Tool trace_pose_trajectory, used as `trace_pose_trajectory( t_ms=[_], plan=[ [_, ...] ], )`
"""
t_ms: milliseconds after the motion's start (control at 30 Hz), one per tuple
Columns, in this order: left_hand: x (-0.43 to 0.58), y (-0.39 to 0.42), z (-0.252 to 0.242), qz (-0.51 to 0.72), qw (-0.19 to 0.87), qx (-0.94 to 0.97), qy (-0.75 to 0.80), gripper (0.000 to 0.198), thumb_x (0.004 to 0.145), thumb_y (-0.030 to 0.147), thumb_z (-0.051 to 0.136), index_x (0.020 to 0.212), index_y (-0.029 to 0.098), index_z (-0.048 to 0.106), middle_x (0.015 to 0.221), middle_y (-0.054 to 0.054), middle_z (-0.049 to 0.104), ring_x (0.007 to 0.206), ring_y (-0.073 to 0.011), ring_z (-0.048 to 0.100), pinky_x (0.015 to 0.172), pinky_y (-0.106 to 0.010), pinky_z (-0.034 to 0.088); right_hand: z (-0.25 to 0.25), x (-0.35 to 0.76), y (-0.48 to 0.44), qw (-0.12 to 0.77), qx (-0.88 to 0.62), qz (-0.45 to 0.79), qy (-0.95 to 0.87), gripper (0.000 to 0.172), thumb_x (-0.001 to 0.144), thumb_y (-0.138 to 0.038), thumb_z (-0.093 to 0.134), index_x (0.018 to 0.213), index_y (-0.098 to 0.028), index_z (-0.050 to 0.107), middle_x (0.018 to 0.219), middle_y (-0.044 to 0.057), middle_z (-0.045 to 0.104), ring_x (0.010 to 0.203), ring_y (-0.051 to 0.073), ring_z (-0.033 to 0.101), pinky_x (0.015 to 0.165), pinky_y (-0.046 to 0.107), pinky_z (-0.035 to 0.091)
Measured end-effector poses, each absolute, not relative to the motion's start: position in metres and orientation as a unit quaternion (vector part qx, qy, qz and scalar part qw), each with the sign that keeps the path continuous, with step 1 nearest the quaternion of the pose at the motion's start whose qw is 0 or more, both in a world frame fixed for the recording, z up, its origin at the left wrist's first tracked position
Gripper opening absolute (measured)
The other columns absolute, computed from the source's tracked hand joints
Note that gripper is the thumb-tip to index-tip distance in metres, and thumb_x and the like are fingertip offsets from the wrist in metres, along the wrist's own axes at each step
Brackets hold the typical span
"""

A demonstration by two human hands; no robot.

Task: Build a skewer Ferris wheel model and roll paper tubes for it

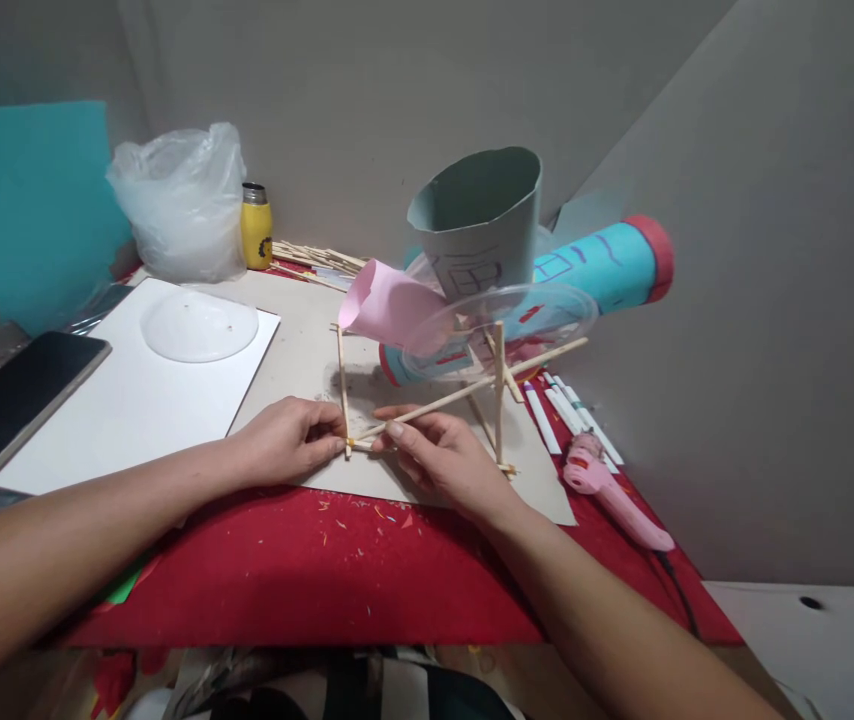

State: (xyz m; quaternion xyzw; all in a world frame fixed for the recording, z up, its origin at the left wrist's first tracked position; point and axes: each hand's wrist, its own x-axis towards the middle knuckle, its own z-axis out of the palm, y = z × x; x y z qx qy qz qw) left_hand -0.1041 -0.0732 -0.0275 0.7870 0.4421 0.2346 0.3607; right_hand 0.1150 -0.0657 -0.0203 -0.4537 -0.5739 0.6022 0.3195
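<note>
Wooden stick frame rests on grey cardboard sheet atop the red surface. Left hand pinches its near-left corner joint; right hand grips a slanted stick. Steady, gentle pressure likely keeps the joint aligned.

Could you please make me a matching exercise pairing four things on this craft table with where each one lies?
Things:
1. phone
2. glue gun
3. yellow bottle
4. clear plastic dome

Places:
A. beside the white plastic bag, by the back wall
B. on the white sheet
C. at the far left edge of the table
D. on the red cloth, right of the stick frame

Pairs: 1-C, 2-D, 3-A, 4-B.

The left hand and right hand pinch the frame at its near corner.
</note>
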Motion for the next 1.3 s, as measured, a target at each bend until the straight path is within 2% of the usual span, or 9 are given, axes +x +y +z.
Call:
trace_pose_trajectory(
  t_ms=[267, 467, 600, 667, 800, 933, 1100, 1300],
  plan=[
    [-0.105, -0.074, -0.029, 0.247, 0.382, 0.775, 0.439, 0.017, 0.085, 0.028, 0.051, 0.085, 0.016, 0.063, 0.066, 0.001, 0.055, 0.061, -0.011, 0.046, 0.059, -0.024, 0.034, -0.019, 0.117, -0.065, 0.318, -0.454, 0.609, -0.567, 0.046, 0.076, -0.049, 0.068, 0.104, -0.014, 0.066, 0.073, 0.002, 0.068, 0.038, 0.003, 0.031, 0.037, 0.02, 0.018],
    [-0.105, -0.073, -0.03, 0.26, 0.409, 0.754, 0.442, 0.019, 0.086, 0.032, 0.052, 0.087, 0.015, 0.062, 0.068, 0.001, 0.055, 0.063, -0.0111, 0.046, 0.059, -0.024, 0.035, -0.019, 0.116, -0.064, 0.319, -0.459, 0.61, -0.562, 0.051, 0.073, -0.052, 0.069, 0.106, -0.013, 0.065, 0.074, 0.002, 0.068, 0.038, 0.003, 0.031, 0.036, 0.02, 0.019],
    [-0.105, -0.074, -0.03, 0.268, 0.426, 0.742, 0.443, 0.018, 0.086, 0.031, 0.054, 0.087, 0.015, 0.062, 0.067, 0.001, 0.053, 0.062, -0.0105, 0.043, 0.057, -0.024, 0.034, -0.019, 0.115, -0.064, 0.325, -0.465, 0.608, -0.556, 0.049, 0.071, -0.054, 0.071, 0.1, -0.014, 0.066, 0.072, 0.002, 0.068, 0.038, 0.004, 0.031, 0.036, 0.021, 0.018],
    [-0.104, -0.075, -0.03, 0.27, 0.431, 0.737, 0.446, 0.017, 0.086, 0.031, 0.054, 0.085, 0.016, 0.061, 0.065, 0.002, 0.051, 0.06, -0.0099, 0.041, 0.056, -0.023, 0.033, -0.02, 0.114, -0.063, 0.325, -0.464, 0.608, -0.556, 0.046, 0.071, -0.056, 0.07, 0.091, -0.015, 0.068, 0.061, 0.0, 0.063, 0.038, 0.005, 0.029, 0.036, 0.021, 0.017],
    [-0.103, -0.075, -0.029, 0.279, 0.433, 0.73, 0.45, 0.015, 0.085, 0.031, 0.056, 0.083, 0.016, 0.06, 0.067, 0.001, 0.055, 0.061, -0.0102, 0.043, 0.056, -0.024, 0.034, -0.024, 0.114, -0.062, 0.318, -0.455, 0.607, -0.569, 0.044, 0.075, -0.06, 0.065, 0.076, -0.016, 0.07, 0.039, -0.007, 0.04, 0.037, 0.007, 0.026, 0.037, 0.021, 0.014],
    [-0.102, -0.075, -0.03, 0.271, 0.421, 0.731, 0.463, 0.015, 0.084, 0.031, 0.057, 0.082, 0.017, 0.061, 0.067, 0.0, 0.056, 0.06, -0.0106, 0.042, 0.055, -0.024, 0.033, -0.029, 0.115, -0.059, 0.319, -0.442, 0.608, -0.577, 0.044, 0.081, -0.059, 0.06, 0.081, -0.017, 0.071, 0.039, -0.007, 0.041, 0.036, 0.008, 0.029, 0.036, 0.021, 0.016],
    [-0.102, -0.074, -0.03, 0.28, 0.416, 0.741, 0.446, 0.015, 0.085, 0.03, 0.055, 0.08, 0.017, 0.062, 0.072, -0.001, 0.061, 0.067, -0.0125, 0.049, 0.064, -0.027, 0.039, -0.03, 0.115, -0.059, 0.318, -0.434, 0.609, -0.583, 0.047, 0.083, -0.059, 0.058, 0.09, -0.014, 0.07, 0.042, -0.007, 0.046, 0.034, 0.006, 0.027, 0.035, 0.02, 0.018],
    [-0.103, -0.073, -0.032, 0.285, 0.419, 0.739, 0.444, 0.017, 0.085, 0.031, 0.056, 0.078, 0.017, 0.062, 0.074, -0.002, 0.062, 0.069, -0.0133, 0.051, 0.067, -0.028, 0.041, -0.026, 0.113, -0.061, 0.317, -0.432, 0.603, -0.59, 0.05, 0.084, -0.06, 0.057, 0.09, -0.012, 0.07, 0.041, -0.008, 0.044, 0.033, 0.005, 0.027, 0.035, 0.019, 0.017]
  ],
)
